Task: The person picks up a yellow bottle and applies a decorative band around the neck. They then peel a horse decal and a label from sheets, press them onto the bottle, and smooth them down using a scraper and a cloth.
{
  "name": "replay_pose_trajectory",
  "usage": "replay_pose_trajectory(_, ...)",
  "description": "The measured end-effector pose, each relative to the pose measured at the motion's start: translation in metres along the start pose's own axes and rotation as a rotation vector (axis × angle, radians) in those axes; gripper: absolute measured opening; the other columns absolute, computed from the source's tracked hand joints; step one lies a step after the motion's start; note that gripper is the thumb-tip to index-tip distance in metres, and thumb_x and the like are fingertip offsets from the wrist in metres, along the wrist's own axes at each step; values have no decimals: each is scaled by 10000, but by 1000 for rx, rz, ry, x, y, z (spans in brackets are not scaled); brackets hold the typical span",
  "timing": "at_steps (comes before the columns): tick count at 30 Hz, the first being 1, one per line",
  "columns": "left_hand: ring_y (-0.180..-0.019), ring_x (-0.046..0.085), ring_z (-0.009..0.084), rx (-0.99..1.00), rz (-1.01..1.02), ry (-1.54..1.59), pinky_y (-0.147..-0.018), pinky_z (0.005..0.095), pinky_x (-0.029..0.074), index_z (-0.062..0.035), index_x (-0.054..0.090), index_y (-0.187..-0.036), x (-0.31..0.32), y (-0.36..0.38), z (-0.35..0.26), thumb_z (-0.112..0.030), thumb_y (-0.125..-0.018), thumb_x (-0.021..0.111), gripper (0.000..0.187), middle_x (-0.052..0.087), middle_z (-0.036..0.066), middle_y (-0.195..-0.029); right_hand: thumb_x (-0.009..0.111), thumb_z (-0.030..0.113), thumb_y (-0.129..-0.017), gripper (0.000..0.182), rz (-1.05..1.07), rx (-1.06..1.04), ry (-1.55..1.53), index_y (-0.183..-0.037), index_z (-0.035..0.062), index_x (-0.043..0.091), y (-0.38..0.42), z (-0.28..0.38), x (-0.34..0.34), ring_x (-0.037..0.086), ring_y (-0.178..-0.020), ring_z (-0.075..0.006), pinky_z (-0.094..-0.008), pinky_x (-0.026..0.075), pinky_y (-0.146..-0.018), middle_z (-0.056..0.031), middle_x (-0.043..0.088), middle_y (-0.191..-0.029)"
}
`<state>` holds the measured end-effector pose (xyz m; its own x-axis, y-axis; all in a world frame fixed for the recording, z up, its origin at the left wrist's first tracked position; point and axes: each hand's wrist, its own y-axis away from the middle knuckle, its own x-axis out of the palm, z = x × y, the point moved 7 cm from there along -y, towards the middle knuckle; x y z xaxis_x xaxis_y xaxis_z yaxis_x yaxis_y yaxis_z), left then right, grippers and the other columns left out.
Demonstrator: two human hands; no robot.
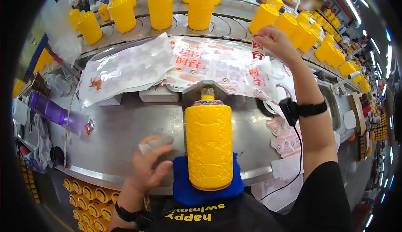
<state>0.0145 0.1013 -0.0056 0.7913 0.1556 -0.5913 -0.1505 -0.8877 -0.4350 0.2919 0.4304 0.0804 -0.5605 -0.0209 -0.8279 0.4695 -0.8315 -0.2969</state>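
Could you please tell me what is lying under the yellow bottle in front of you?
A blue cloth lies under the yellow bottle, on the metal table. The cloth's middle is hidden by the bottle.

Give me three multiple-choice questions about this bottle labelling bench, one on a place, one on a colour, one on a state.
1. Where does the yellow bottle lie?
A. on a blue cloth
B. on the conveyor
C. in a box

2. What colour is the bottle at the bench's left end?
A. green
B. purple
C. white

3. What is the right hand doing?
A. resting flat
B. gripping a bottle
C. pinching a red-and-white label

Answers: 1 A, its base sits on the cloth. 2 B, the purple bottle lies on its side. 3 C, the label hangs from raised fingers.
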Motion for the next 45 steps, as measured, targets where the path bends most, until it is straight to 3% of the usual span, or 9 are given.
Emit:
replay_pose_trajectory(7,-1213,493,200,-157,-83,369,-1041,358,364,-10,578,-1234,-39,-81,-41,-314,-911,612,445,566,118,-1284,654,140,-926,128,-22,-172,-660,-955,16,668,73,112,-33,553,-940,-92,-256,440,-839,-45,614,-1123)
replay_pose_trajectory(11,-1032,592,183,165,-195,351,-887,321,454,-19,592,-1143,-6,-142,-87,-203,-883,685,332,642,118,-1089,719,116,-879,142,-83,-309,-795,-910,-12,668,100,170,-29,585,-974,-139,-262,460,-846,-79,633,-1028)
replay_pose_trajectory(14,-686,577,110,75,-74,565,-616,279,452,-12,589,-926,23,-155,-97,-136,-936,617,127,628,49,-742,702,112,-886,142,-54,-186,-776,-888,-17,643,119,173,-29,562,-900,-99,-232,452,-751,-71,622,-1050)
replay_pose_trajectory(17,-710,591,64,-34,-58,645,-652,221,487,-5,570,-956,24,-146,-101,-113,-967,577,109,628,34,-769,616,172,-961,192,-150,-283,-779,-956,-17,649,133,157,-38,548,-894,-91,-228,444,-743,-57,614,-1061)
replay_pose_trajectory(20,-787,580,72,-43,7,663,-749,214,480,-18,535,-1012,24,-142,-107,-118,-1007,532,100,611,16,-838,529,317,-1017,344,87,-117,-923,-1142,20,647,150,141,-15,536,-1030,-131,-268,435,-864,-53,587,-1139)
replay_pose_trajectory(26,-743,621,74,53,-49,508,-677,222,507,-7,552,-976,21,-142,-110,-103,-992,543,98,617,30,-780,682,120,-920,144,201,-151,-1201,-1022,21,660,173,139,-2,526,-1097,-128,-268,445,-923,-64,525,-1205)
replay_pose_trajectory(33,-749,618,76,22,-15,545,-662,219,499,-8,550,-964,28,-141,-108,-103,-989,547,98,608,30,-776,693,62,-876,77,9,-113,-814,-916,34,634,181,107,-23,542,-1034,-111,-264,444,-887,-82,515,-1261)
replay_pose_trajectory(38,-680,601,72,4,52,525,-623,226,491,-2,549,-929,39,-146,-121,-101,-980,556,112,616,30,-760,816,102,-729,598,-326,-462,-298,-1258,74,539,190,149,-55,541,-1128,-351,-369,485,-887,-181,487,-1288)
replay_pose_trajectory(45,-579,581,106,39,92,332,-544,268,451,-1,570,-894,56,-147,-127,-82,-921,594,89,596,65,-659,724,39,-784,128,-397,-472,-275,-875,38,633,187,143,-61,561,-1108,-369,-405,468,-912,-188,573,-1166)
